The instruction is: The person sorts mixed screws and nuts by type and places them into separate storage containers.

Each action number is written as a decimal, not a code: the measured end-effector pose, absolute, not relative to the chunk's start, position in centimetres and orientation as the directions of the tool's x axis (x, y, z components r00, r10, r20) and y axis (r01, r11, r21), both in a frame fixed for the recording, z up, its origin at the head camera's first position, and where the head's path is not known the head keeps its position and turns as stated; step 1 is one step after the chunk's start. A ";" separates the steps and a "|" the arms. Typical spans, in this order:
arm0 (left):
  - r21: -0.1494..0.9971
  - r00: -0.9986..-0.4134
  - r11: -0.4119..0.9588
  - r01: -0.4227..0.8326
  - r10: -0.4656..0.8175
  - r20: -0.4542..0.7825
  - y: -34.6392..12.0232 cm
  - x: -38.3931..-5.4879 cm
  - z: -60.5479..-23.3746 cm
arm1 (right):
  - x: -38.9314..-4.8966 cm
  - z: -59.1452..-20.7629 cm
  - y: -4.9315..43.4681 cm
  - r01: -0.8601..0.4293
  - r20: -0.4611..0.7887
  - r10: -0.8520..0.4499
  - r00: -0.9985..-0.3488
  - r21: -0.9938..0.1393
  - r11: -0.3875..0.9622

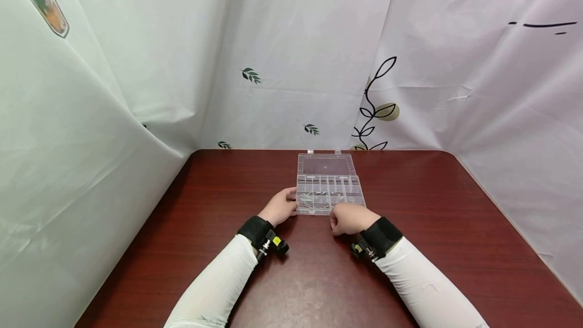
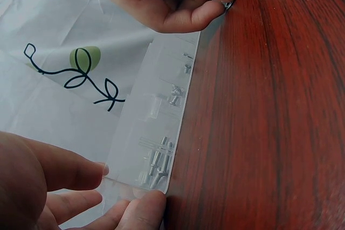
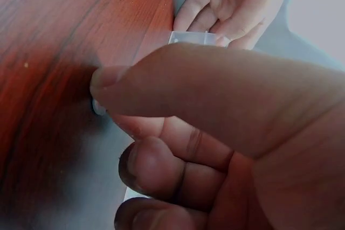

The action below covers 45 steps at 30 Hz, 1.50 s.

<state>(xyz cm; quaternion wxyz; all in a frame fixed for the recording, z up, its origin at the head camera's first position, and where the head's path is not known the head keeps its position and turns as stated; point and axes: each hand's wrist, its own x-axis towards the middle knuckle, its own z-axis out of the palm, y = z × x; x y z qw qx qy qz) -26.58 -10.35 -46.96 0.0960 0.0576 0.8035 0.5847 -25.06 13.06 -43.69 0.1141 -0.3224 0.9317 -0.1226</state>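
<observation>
A clear plastic compartment box lies on the table with its lid folded back. Screws and other small metal pieces sit in its compartments. My left hand holds the box's left side near the front corner, finger and thumb on either side of it. Just before the box's front right part, my right hand pinches a small shiny metal piece low over the tabletop. Only an edge of this piece shows in the right wrist view, so its exact kind is unclear.
The dark red wooden table extends around the box. White printed cloth hangs behind the table and on both sides. Each wrist wears a black strap with a small camera.
</observation>
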 end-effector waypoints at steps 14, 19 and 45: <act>0.954 -0.976 0.300 -0.024 0.201 -0.088 -10.4 -26.6 -47.0 | -25.5 -44.1 13.3 -0.538 -0.180 -0.622 -0.762 -0.359 0.763; 0.954 -0.975 0.297 -0.024 0.206 -0.089 -10.5 -26.6 -46.9 | -25.5 -44.1 13.2 -0.535 -0.180 -0.619 -0.765 -0.358 0.765; 0.952 -0.975 0.304 -0.029 0.201 -0.094 -10.4 -26.4 -46.7 | -25.2 -43.8 13.1 -0.567 -0.175 -0.651 -0.738 -0.360 0.740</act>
